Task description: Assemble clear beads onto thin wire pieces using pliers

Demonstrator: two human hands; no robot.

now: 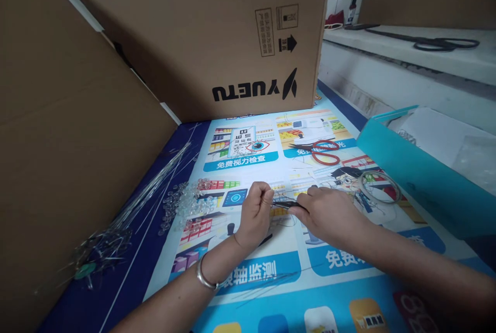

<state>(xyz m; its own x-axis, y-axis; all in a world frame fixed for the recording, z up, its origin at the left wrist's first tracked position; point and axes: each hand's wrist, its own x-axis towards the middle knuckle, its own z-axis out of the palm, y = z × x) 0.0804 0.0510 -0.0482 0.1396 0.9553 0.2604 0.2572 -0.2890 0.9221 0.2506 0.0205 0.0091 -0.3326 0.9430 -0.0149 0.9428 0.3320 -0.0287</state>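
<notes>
My left hand (256,214) is closed in a fist, thumb on top, with thin wire (289,223) looping out beside it. A pair of dark-jawed pliers (285,204) is gripped in my right hand (329,214); its tips reach the left fist. Whatever sits right at the jaw tips is too small to make out. Clear beads (188,203) lie loose in a pile left of my left hand. Beyond my right hand are red-handled scissors (325,157) and a pale ring-shaped roll (382,187). More thin wires (267,284) rest on the printed sheet near me.
Large cardboard boxes (186,38) wall off the left and back. A bundle of wires (155,183) and a tangled cluster with a green disc (85,270) lie left. At right stands a teal box (406,178); large black scissors (434,42) rest on the ledge behind.
</notes>
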